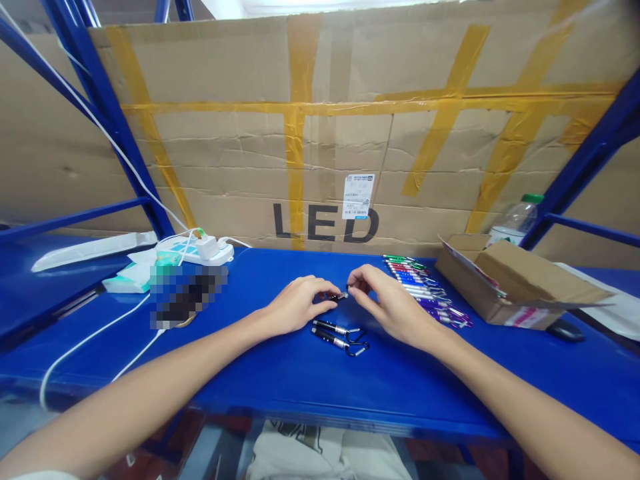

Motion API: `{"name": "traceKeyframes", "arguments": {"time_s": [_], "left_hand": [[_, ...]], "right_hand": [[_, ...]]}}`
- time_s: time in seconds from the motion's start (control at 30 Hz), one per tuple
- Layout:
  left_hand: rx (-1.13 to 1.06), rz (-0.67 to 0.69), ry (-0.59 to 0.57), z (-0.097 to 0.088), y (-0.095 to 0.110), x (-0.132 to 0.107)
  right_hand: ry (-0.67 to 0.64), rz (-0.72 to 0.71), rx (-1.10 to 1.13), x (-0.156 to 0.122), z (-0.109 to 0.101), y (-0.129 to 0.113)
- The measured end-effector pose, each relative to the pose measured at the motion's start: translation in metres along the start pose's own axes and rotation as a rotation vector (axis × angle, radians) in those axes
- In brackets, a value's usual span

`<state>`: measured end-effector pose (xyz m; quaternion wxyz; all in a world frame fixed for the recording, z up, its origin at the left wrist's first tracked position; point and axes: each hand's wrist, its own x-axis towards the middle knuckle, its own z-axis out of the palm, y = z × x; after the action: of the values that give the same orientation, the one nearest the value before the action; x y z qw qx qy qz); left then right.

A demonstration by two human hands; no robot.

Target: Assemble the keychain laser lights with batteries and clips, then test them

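My left hand (300, 303) is closed on a small black penlight (336, 297), most of it hidden by the fingers, its silver end pointing right. Across from it, my right hand (377, 300) pinches thumb and fingers around something tiny and dark, too small to make out, just off that silver end. Below the hands, two black penlights (330, 333) with carabiner clips lie side by side on the blue table (280, 380). Beyond my right hand is a row of penlights (415, 283) in green, red, blue, silver and purple.
At right stand an open cardboard box (480, 287), a black mouse (566, 330) and a bottle (517, 220). On the left are a power strip (220, 253), white cables, a tissue pack (130, 273) and a blurred dark object (187, 297). A large carton (225, 167) walls the back.
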<state>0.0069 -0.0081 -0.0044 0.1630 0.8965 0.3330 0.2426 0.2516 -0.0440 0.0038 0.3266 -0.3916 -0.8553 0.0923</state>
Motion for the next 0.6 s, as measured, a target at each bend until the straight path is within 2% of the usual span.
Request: {"name": "traceKeyframes", "arguments": {"time_s": [0.17,0.43,0.6], "left_hand": [[-0.018,-0.008,0.008,-0.0015,0.0042,-0.0001],[-0.059,-0.033,0.03,-0.0009,0.0056,0.0003],[-0.174,-0.082,0.028,0.001,0.0046,0.0003]], "right_hand": [[-0.013,-0.056,-0.014,0.0002,-0.0005,-0.0029],[-0.009,-0.065,-0.015,0.002,0.0009,-0.0003],[0.009,-0.074,-0.032,0.0018,0.0007,-0.0008]]}}
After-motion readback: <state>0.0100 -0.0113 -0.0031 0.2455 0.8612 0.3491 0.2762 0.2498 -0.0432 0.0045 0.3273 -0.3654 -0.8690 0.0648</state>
